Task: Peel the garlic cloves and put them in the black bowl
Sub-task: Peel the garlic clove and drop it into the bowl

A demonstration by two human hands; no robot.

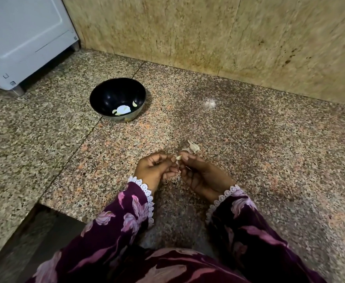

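1. granite floor point(249, 139): bare stretch between hands and stone wall point(208, 33); step edge at lower left; white appliance point(20, 37) at upper left.
2. black bowl point(98, 94): upright, well apart from the hands, peeled pieces inside.
3. garlic clove point(178, 157): pinched between fingers of left hand point(155, 170) and right hand point(204, 178), both curled narrow.
4. garlic skins point(193, 148): on floor, just beyond the fingers.

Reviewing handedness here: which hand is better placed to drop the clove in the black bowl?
Left hand: the black bowl lies ahead on its side. Both hands pinch the garlic clove; the right hand would have to cross over.
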